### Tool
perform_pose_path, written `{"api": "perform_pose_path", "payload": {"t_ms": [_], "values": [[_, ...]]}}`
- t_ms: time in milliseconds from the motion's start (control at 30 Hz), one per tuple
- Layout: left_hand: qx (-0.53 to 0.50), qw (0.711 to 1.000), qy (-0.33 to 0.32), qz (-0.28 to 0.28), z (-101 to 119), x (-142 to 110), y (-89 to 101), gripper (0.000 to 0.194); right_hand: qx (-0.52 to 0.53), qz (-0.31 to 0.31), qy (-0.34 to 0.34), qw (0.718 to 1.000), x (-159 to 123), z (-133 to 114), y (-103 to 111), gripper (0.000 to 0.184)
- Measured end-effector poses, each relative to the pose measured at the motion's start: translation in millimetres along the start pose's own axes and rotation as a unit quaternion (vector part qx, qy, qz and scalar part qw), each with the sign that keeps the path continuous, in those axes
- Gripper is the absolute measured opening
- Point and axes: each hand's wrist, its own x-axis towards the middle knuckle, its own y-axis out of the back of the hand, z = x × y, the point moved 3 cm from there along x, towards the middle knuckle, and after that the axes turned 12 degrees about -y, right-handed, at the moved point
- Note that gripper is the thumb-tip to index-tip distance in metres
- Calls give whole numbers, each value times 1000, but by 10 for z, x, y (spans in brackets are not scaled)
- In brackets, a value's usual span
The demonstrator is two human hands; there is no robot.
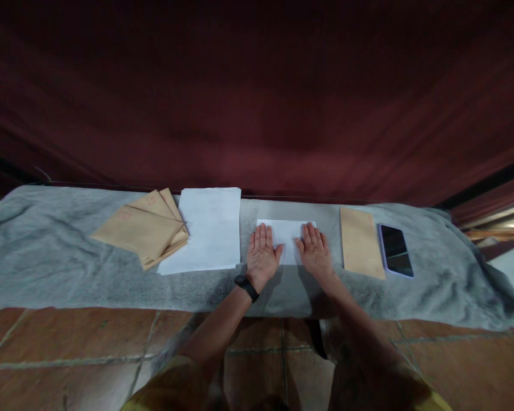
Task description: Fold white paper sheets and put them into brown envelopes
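A white sheet of paper (286,234), seemingly folded, lies flat on the grey cloth in front of me. My left hand (262,254), with a dark band on its wrist, rests palm down on the paper's left end. On the right end lies my right hand (314,248), also palm down. The fingers of both hands are stretched out and hold nothing. Left of my hands is a stack of white paper (212,228). Several brown envelopes (141,231) are fanned out over its left edge. To the right lies a single brown envelope (362,242).
A phone (396,250) in a light purple case lies beside the single envelope. The grey cloth (47,245) is wrinkled at both ends. A dark red curtain (257,114) hangs behind the surface. Tiled floor (77,337) shows below its front edge.
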Motion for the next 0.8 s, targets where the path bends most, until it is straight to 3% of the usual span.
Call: {"api": "perform_pose_path", "payload": {"t_ms": [233, 533, 800], "values": [[1, 1000, 19, 22, -12, 1, 64, 64, 0, 5, -14, 1000, -5, 91, 35, 60], [-33, 995, -92, 2, 395, 160, -59, 58, -5, -2, -31, 1000, -3, 51, 63, 59], [-13, 998, -61, -2, 230, 196, -86, 56, 11, -25, -69, 997, 57, -43, 131, 58]]}}
